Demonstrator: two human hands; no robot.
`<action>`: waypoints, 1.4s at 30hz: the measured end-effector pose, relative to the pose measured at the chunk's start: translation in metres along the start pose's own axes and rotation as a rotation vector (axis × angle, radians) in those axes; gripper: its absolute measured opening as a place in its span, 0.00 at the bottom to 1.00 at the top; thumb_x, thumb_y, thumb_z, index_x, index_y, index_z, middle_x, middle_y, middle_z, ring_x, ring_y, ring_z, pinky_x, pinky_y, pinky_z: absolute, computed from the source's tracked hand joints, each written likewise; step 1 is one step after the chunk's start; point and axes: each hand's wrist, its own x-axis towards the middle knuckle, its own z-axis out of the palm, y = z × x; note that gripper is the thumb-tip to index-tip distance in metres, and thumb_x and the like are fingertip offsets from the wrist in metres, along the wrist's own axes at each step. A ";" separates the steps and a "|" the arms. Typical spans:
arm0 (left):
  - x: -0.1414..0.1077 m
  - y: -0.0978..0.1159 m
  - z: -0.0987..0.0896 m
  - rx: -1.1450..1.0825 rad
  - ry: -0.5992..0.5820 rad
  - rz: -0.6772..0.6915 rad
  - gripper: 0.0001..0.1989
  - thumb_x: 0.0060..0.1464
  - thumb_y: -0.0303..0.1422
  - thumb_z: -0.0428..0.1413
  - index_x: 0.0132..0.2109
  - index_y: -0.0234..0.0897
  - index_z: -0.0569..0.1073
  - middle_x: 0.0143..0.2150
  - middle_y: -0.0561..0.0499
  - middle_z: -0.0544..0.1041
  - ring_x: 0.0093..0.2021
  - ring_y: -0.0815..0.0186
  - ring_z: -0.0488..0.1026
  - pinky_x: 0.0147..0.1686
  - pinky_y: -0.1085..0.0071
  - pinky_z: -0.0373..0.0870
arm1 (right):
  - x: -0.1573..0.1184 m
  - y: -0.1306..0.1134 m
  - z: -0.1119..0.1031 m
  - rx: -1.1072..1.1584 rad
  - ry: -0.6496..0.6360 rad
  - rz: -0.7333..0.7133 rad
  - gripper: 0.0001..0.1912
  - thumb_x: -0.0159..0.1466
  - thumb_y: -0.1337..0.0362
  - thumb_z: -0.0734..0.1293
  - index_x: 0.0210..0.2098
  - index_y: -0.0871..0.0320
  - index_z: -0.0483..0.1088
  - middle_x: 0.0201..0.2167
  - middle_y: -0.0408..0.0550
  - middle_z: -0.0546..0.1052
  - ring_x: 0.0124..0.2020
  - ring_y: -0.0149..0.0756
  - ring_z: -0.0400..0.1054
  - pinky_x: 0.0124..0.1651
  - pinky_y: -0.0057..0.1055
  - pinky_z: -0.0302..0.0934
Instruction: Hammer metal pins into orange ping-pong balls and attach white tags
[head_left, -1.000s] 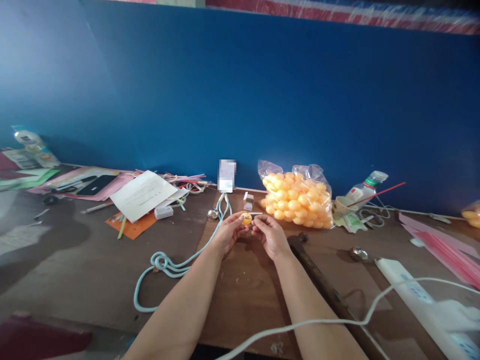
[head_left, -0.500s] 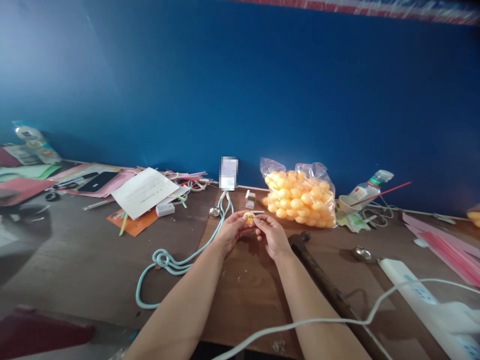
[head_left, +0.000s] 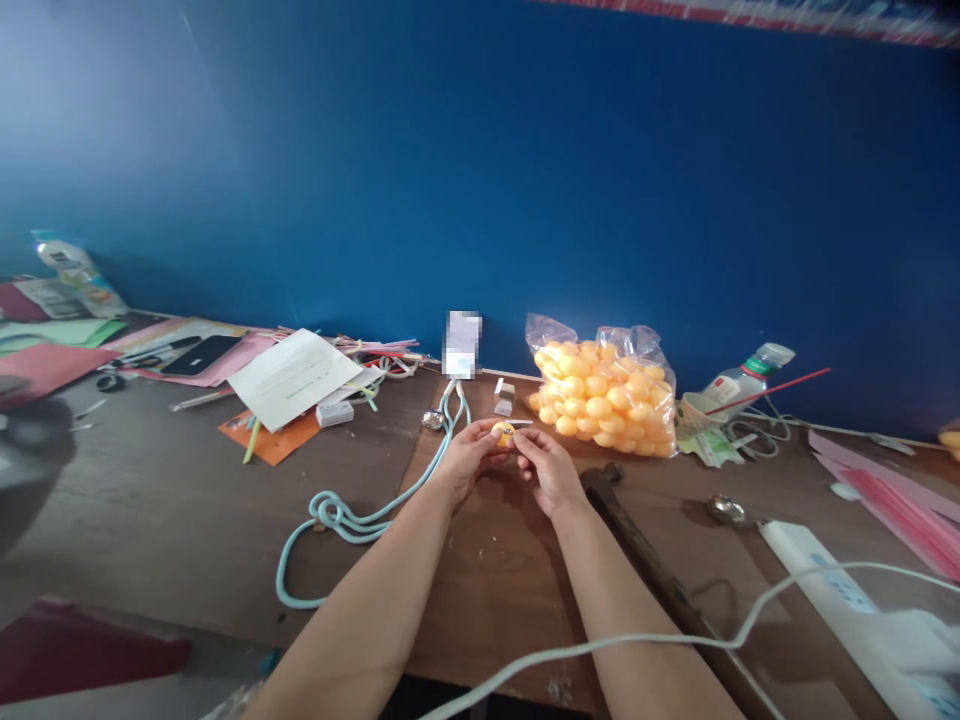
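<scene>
The left hand (head_left: 466,455) grips a small yellow-orange ball (head_left: 502,431) between thumb and fingers, just above the middle of the table (head_left: 491,600), while the right hand (head_left: 553,470) has thumb and forefinger drawn together at the ball's right side; I cannot tell whether these hold the ball or something tiny on it. A second ago the ball's dark mark faced the camera squarely; now it sits turned toward the right fingertips, too small to read. Just behind the hands lie a white strip (head_left: 517,422) and a small white box (head_left: 504,397). Left of them, a light-blue cord (head_left: 298,603) loops toward the table's front edge beside a silvery lump (head_left: 432,419), its ends running up to a card (head_left: 462,345) at the back edge, whose face is pixelated. A clear bag of similar balls (head_left: 604,400) stands by the back edge, right of centre. Farther right, a bottle (head_left: 750,375) bears a green label, illegible here. Toward the left end, a white sheet (head_left: 294,378) carries printed lines too fine to read, and a red sheet (head_left: 52,370) now lies below the green paper (head_left: 71,333), where bare tabletop showed earlier.
</scene>
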 end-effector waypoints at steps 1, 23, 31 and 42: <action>0.000 0.000 0.000 0.000 -0.003 0.004 0.16 0.49 0.32 0.63 0.45 0.31 0.72 0.40 0.42 0.78 0.35 0.65 0.77 0.39 0.68 0.74 | 0.000 0.000 0.000 0.010 0.000 0.008 0.14 0.47 0.58 0.76 0.29 0.57 0.73 0.27 0.42 0.76 0.18 0.21 0.57 0.16 0.20 0.46; 0.003 -0.004 0.001 -0.007 0.020 0.030 0.16 0.48 0.32 0.64 0.44 0.31 0.72 0.42 0.43 0.78 0.35 0.68 0.77 0.37 0.73 0.74 | 0.000 -0.002 0.000 0.046 -0.006 0.055 0.16 0.45 0.59 0.78 0.29 0.57 0.73 0.27 0.41 0.76 0.17 0.19 0.52 0.15 0.18 0.41; 0.003 -0.004 0.000 0.006 0.020 0.037 0.16 0.47 0.32 0.65 0.43 0.32 0.72 0.42 0.44 0.77 0.35 0.69 0.76 0.36 0.74 0.74 | 0.000 0.000 0.000 0.047 -0.007 0.050 0.14 0.45 0.59 0.78 0.27 0.57 0.73 0.27 0.41 0.76 0.17 0.19 0.53 0.16 0.20 0.41; 0.002 -0.001 0.003 -0.010 0.032 0.034 0.17 0.47 0.31 0.65 0.43 0.31 0.72 0.41 0.44 0.77 0.35 0.69 0.76 0.38 0.71 0.73 | 0.002 0.003 -0.001 0.055 -0.009 0.049 0.15 0.45 0.59 0.77 0.28 0.58 0.72 0.27 0.42 0.76 0.18 0.20 0.52 0.16 0.20 0.42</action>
